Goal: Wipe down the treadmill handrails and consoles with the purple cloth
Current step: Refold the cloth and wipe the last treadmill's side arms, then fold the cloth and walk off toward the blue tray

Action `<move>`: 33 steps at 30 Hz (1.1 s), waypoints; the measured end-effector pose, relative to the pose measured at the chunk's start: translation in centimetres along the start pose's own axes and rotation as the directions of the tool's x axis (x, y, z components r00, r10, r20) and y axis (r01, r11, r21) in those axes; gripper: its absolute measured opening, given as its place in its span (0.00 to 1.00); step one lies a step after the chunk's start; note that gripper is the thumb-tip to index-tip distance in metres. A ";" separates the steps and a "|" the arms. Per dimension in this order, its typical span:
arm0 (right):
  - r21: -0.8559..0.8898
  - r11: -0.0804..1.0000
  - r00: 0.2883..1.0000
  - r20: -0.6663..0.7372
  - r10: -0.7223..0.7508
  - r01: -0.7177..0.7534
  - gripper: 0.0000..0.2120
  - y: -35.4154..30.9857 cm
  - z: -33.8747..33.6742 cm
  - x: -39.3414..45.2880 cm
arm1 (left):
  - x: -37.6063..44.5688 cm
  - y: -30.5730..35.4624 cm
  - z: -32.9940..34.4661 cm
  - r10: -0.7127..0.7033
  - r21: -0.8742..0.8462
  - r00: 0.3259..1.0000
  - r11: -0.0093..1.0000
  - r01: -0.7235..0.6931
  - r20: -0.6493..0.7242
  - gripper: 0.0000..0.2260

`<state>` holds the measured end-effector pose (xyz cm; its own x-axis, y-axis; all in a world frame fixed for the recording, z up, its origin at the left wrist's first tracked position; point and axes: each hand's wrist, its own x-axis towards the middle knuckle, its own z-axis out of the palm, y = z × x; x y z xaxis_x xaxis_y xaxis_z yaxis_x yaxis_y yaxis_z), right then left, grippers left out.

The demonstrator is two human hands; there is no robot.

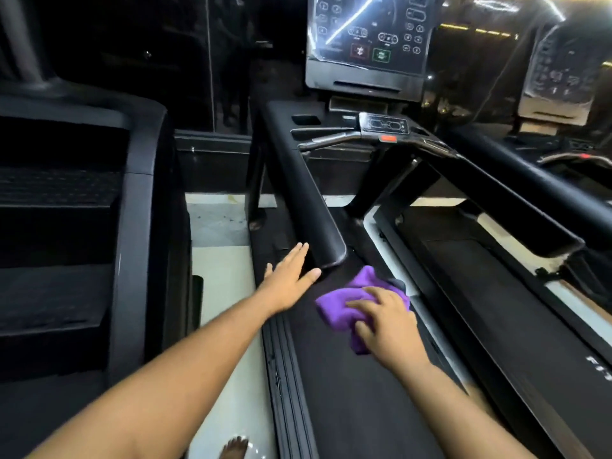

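A black treadmill fills the middle of the view. Its left handrail (pixel 299 190) runs toward me and ends in a rounded tip, and its right handrail (pixel 503 200) runs off to the right. The console (pixel 367 41) with lit buttons stands at the top, with a small control panel (pixel 384 125) below it. My left hand (pixel 291 276) is flat with fingers apart, just left of and below the left rail's tip. My right hand (pixel 384 319) grips the purple cloth (pixel 344 303), bunched, just below that tip, over the belt (pixel 347 392).
A second black machine (pixel 99 210) stands close on the left, across a strip of pale floor (pixel 222 279). Another treadmill with its own console (pixel 563 71) sits at the right. A bare foot (pixel 235 448) shows at the bottom edge.
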<state>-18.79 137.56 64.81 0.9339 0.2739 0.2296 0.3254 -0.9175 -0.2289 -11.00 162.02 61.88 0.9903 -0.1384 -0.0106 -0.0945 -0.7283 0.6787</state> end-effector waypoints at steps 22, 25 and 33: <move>0.701 0.500 0.665 -0.049 0.745 -0.509 0.35 4.5 -9.8 -19.2 | -10.6 23.7 10.8 0.305 -0.679 0.912 0.733 -0.042 0.273 0.05; 0.576 0.513 0.595 -0.056 0.802 -0.636 0.31 4.3 -10.8 -22.2 | -11.8 26.1 13.0 0.376 -0.689 0.865 0.723 -0.050 0.332 0.06; 0.575 0.366 0.276 -0.241 0.930 -0.732 0.10 4.9 -14.2 -33.6 | -17.9 31.1 16.2 0.529 -0.680 0.738 0.722 -0.131 0.419 0.10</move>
<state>-50.65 119.79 69.44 0.5247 -0.8477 0.0784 -0.4795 -0.3704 -0.7956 -33.30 130.92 71.29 0.6381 -0.7688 0.0437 -0.1293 -0.0511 0.9903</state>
